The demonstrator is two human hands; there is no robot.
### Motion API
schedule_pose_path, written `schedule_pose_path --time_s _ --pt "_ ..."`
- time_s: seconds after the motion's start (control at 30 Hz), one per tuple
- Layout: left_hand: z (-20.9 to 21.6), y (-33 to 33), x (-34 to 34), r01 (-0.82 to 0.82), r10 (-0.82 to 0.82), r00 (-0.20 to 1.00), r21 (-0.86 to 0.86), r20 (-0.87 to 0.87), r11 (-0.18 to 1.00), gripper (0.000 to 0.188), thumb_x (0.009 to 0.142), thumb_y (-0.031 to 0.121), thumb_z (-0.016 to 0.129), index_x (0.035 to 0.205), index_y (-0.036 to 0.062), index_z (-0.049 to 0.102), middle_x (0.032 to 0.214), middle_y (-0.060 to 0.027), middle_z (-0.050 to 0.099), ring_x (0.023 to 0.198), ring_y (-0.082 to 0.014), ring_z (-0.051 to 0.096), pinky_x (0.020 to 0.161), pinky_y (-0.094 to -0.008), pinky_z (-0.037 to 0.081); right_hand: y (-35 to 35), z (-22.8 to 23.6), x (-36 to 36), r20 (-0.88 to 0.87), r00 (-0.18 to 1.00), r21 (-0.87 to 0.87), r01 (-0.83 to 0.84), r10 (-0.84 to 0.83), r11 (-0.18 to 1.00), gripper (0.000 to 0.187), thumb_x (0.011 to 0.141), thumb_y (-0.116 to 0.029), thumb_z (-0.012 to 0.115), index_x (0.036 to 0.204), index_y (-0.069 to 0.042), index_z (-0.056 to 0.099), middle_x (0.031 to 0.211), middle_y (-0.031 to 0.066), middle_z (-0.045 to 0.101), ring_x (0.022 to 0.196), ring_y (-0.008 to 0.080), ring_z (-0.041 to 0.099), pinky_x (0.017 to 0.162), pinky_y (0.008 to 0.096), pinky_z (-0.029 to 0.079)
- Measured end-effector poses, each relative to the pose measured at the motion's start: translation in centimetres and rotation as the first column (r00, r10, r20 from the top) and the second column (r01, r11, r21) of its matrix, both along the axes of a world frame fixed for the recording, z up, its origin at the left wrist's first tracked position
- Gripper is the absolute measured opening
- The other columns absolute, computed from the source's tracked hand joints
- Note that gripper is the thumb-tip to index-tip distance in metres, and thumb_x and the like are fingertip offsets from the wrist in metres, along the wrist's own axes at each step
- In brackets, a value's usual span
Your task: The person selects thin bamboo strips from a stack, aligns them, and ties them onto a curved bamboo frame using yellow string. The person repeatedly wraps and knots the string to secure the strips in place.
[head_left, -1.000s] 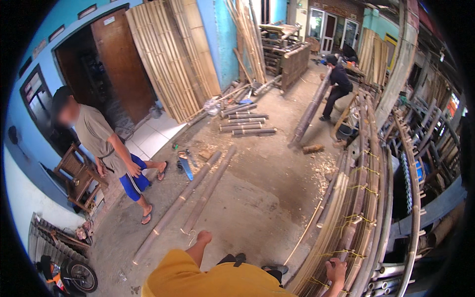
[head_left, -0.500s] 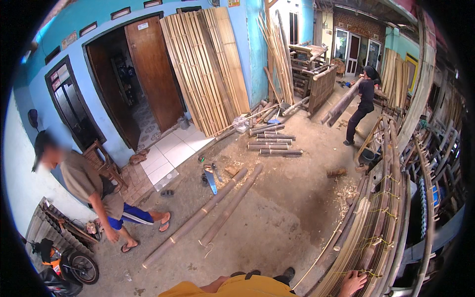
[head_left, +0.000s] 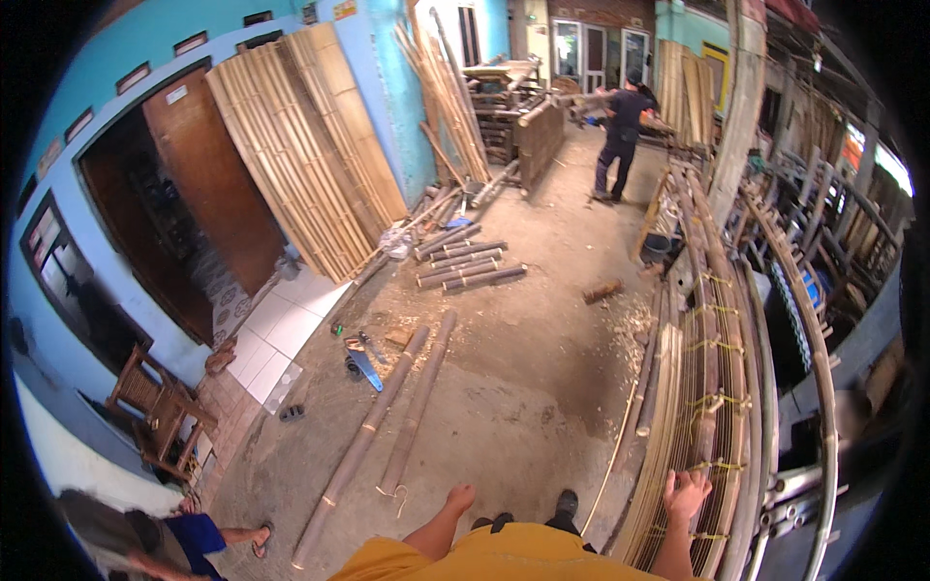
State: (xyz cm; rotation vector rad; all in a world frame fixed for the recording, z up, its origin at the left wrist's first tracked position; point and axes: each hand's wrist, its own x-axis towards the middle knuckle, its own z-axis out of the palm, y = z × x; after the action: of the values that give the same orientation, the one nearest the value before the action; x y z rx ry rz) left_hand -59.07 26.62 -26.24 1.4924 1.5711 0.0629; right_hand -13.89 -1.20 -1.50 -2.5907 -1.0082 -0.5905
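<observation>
My right hand [head_left: 686, 492] is over the long bamboo rack [head_left: 705, 399], a row of thin slats and poles bound with yellow ties, on my right. Its fingers are spread and hold nothing; whether they touch the rack I cannot tell. In front of my body, my left hand [head_left: 461, 499] looks loosely curled, with nothing seen in it. Nearest to that hand on the ground are two long dark bamboo poles, one shorter [head_left: 418, 402] and one longer [head_left: 360, 455].
A blue handsaw [head_left: 364, 366] lies by wood shavings. Further off are several cut bamboo lengths [head_left: 470, 263]. Bamboo panels [head_left: 300, 145] lean on the blue wall. One person [head_left: 622, 136] stands far ahead at bamboo; another [head_left: 189, 547] is at lower left. A post [head_left: 738, 116] stands at right.
My view has turned right and moved. My right hand has shifted along the rack and its fingers spread; my left hand has come into view. The far person has moved further off with bamboo.
</observation>
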Motion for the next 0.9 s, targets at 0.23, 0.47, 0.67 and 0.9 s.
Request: schedule_pose_path --time_s 0.23,0.47,0.67,0.9 --pt "0.3 -2.0 1.6 0.127 -0.114 0.987 -0.117 0.112 0.985 0.047 0.090 0.040 0.055 0.117 0.0051 0.070 0.118 -0.0201 0.069 0.113 -0.0363 0.065 0.096 -0.0435 0.049 0.0 -0.3 0.3 0.033 0.999 -0.002 0.012 -0.012 1.000 0.027 0.087 -0.033 0.068 0.079 -0.008 0.070 0.087 0.0108 0.061 0.093 0.0318 0.056 0.092 0.0465 0.040" --pt "-1.3 -2.2 -4.9 0.118 -0.172 0.972 -0.297 -0.162 0.948 0.039 0.089 0.028 0.049 0.112 0.0061 0.071 0.114 -0.0230 0.069 0.109 -0.0400 0.065 0.093 -0.0471 0.051 -0.1 -0.7 0.6 0.017 1.000 -0.029 0.004 -0.003 1.000 0.025 0.082 -0.033 0.072 0.075 -0.009 0.069 0.083 0.0075 0.061 0.089 0.0295 0.057 0.086 0.0465 0.041" --pt "-2.7 -1.0 -6.9 0.810 -0.800 0.513 -0.135 -0.310 0.571 0.039 0.089 0.025 0.048 0.112 0.0059 0.072 0.116 -0.0218 0.069 0.106 -0.0365 0.067 0.092 -0.0450 0.052 0.3 -0.7 0.4 -0.028 1.000 -0.096 0.007 -0.009 0.995 0.025 0.080 -0.034 0.073 0.074 -0.010 0.071 0.087 0.0057 0.064 0.091 0.0281 0.058 0.089 0.0474 0.041" --pt "-3.0 4.6 0.4 0.244 -0.231 0.970 -0.326 0.080 0.913 0.043 0.091 0.037 0.051 0.110 0.0055 0.073 0.114 -0.0221 0.070 0.104 -0.0385 0.067 0.092 -0.0456 0.052 1.2 0.0 0.7 -0.008 0.999 -0.129 0.048 -0.049 0.990 0.024 0.078 -0.031 0.073 0.066 -0.010 0.070 0.078 0.0068 0.060 0.088 0.0272 0.057 0.094 0.0472 0.039"
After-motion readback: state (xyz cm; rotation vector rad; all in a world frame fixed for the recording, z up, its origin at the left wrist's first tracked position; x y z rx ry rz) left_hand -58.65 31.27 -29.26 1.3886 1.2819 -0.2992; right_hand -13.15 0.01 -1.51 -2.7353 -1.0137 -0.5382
